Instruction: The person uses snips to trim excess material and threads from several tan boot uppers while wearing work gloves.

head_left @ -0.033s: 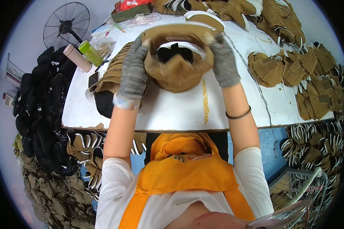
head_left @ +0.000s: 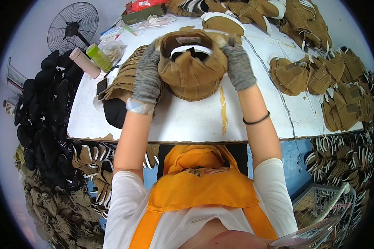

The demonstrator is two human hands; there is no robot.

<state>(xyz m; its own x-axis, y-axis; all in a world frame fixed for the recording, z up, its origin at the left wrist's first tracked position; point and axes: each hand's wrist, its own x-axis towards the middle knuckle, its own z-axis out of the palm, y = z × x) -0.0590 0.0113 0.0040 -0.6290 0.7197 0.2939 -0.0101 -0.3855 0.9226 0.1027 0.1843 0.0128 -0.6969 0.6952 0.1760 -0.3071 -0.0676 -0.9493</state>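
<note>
Both my hands wear grey knit gloves. Between them, over the white table, is a brown cap with its opening toward the far side. A pale label and a white and black lining strip show inside it. My left hand grips the cap's left edge, fingertips hidden behind the fabric. At the far right edge, my right hand is closed on the rim, its fingers slightly blurred. Beside my left hand lies a row of nested brown caps with a black piece at the near end.
A pink bottle, a green bottle and a phone are at the left. More brown caps cover the right side, with a cord before them. Behind the held cap lies another brown piece. A fan stands far left.
My hands have come closer together, the right one moving left. The cap's far rim has dropped and its opening has narrowed, and the inner label now shows.
</note>
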